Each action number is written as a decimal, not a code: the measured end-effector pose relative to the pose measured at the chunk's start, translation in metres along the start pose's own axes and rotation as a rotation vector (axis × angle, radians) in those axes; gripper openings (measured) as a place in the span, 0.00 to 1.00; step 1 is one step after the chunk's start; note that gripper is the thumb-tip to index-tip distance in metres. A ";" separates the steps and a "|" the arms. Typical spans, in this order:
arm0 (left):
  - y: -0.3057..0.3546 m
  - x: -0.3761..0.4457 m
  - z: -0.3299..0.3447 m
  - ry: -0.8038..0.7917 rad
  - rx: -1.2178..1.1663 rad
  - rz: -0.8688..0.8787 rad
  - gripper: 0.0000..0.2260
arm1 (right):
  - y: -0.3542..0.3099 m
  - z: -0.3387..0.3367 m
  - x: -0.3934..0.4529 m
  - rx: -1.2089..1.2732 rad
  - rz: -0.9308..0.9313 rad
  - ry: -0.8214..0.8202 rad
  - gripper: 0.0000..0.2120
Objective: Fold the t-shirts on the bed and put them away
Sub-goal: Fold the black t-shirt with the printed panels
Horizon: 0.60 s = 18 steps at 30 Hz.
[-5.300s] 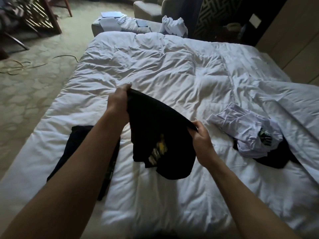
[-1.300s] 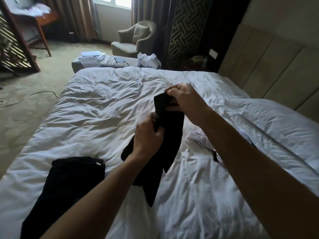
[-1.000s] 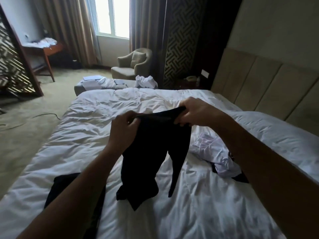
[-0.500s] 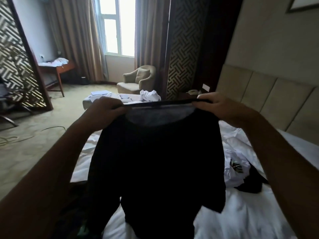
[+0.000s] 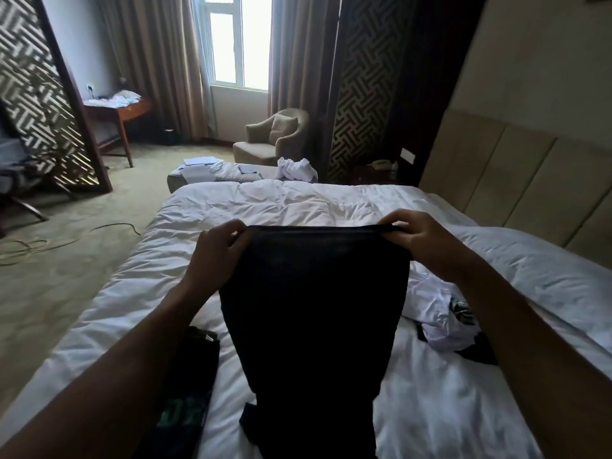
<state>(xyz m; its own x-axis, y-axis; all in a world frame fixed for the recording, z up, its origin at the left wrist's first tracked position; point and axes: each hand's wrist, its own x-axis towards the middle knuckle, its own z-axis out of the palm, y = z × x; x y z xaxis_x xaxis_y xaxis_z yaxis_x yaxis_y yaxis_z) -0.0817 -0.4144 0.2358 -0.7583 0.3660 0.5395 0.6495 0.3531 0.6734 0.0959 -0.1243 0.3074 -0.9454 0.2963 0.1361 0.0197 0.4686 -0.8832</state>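
I hold a black t-shirt (image 5: 314, 319) spread out in the air above the white bed (image 5: 271, 207). My left hand (image 5: 217, 251) pinches its top edge at the left corner, and my right hand (image 5: 419, 238) pinches the right corner. The shirt hangs straight down and hides the bed behind it. Another black t-shirt (image 5: 185, 395) with a green print lies flat on the bed under my left forearm. A crumpled white t-shirt (image 5: 437, 316) lies to the right on top of a dark garment (image 5: 477, 352).
A padded headboard (image 5: 516, 180) runs along the right. Beyond the bed's far end stands a bench (image 5: 212, 175) with papers and white cloth, then an armchair (image 5: 273, 137). Carpet (image 5: 59, 260) with a cable lies to the left, beside a lattice screen (image 5: 43, 94).
The black t-shirt went from bunched between my hands to stretched wide by its top edge. My hands have since lowered it toward the bed, and the view has tilted down.
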 end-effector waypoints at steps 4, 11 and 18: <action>-0.004 0.007 -0.008 -0.300 -0.035 -0.020 0.11 | 0.011 -0.010 0.001 0.080 0.098 -0.082 0.08; 0.004 0.018 -0.017 -0.349 -0.388 -0.124 0.14 | 0.005 -0.010 0.008 0.095 0.046 0.051 0.11; 0.019 0.053 -0.051 -0.452 -0.216 -0.174 0.05 | -0.035 -0.023 0.009 -0.181 -0.129 0.288 0.11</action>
<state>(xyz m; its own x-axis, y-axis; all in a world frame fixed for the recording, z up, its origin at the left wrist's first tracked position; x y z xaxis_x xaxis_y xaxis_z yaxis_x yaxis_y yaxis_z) -0.1124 -0.4323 0.3036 -0.7231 0.6694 0.1705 0.4535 0.2737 0.8482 0.0946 -0.1187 0.3502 -0.8140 0.4353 0.3845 -0.0117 0.6497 -0.7601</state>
